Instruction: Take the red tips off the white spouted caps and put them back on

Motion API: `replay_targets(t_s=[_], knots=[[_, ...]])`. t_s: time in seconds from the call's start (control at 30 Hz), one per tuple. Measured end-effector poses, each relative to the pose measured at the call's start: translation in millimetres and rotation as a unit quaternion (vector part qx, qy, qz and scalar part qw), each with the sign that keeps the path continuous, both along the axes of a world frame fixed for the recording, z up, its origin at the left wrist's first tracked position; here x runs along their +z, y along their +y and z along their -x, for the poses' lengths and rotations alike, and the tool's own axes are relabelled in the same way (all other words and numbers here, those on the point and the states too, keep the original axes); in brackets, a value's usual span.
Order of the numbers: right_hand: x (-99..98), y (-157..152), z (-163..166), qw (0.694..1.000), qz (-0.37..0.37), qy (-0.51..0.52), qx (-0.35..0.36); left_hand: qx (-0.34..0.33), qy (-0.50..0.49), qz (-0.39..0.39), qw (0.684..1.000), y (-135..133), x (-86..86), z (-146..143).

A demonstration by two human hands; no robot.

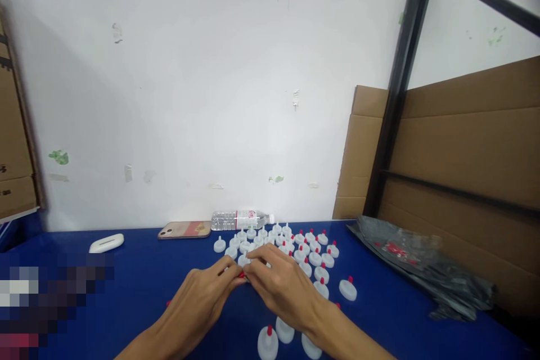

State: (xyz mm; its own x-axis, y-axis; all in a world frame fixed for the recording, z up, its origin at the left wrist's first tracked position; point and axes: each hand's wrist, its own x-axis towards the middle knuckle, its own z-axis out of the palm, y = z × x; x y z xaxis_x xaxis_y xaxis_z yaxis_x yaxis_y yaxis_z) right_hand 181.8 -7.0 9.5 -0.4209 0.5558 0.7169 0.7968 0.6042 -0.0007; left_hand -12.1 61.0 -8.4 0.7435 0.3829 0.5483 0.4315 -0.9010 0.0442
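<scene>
My left hand (206,289) is closed, its thumb and forefinger pinching a small red cap (242,274). Against those fingertips sits my right hand (280,278), fingers bent and drawn together; what they hold is hidden behind them. Just beyond the hands, white nozzle lids (219,244) with bare tips stand upright on the blue table (139,270). To the right are several white lids with red-capped tips (348,288). More red-tipped lids (268,343) lie near my right forearm, one partly covered by it. A bit of red shows beside my left wrist.
A clear water bottle (240,220) lies along the wall, with a phone (184,229) to its left. Farther left is a white oval case (107,243). A grey plastic bag (422,264) with red pieces lies at right, by cardboard (464,191) and a dark metal frame (396,84).
</scene>
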Motion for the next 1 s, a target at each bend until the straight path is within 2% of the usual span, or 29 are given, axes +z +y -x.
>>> replay_targets(t_s=[0.27, 0.47, 0.8, 1.0], knots=[[-0.8, -0.9, -4.4, 0.997, -0.052, -0.064, 0.009, -0.054, -0.067, 0.120, 0.989, -18.7, -0.5, -4.2], [-3.4, -0.8, -4.5, 0.989, -0.115, -0.092, 0.003, -0.049, -0.080, 0.142, 0.985, -21.9, 0.4, -7.7], [8.2, -5.2, -1.8, 0.998, 0.007, -0.057, 0.001, 0.007, -0.115, 0.149, 0.982, -17.0, 13.5, -3.2], [8.5, -3.0, -5.2, 0.999, 0.011, -0.033, 0.028, -0.030, -0.126, 0.213, 0.968, -10.6, 15.5, 0.5]])
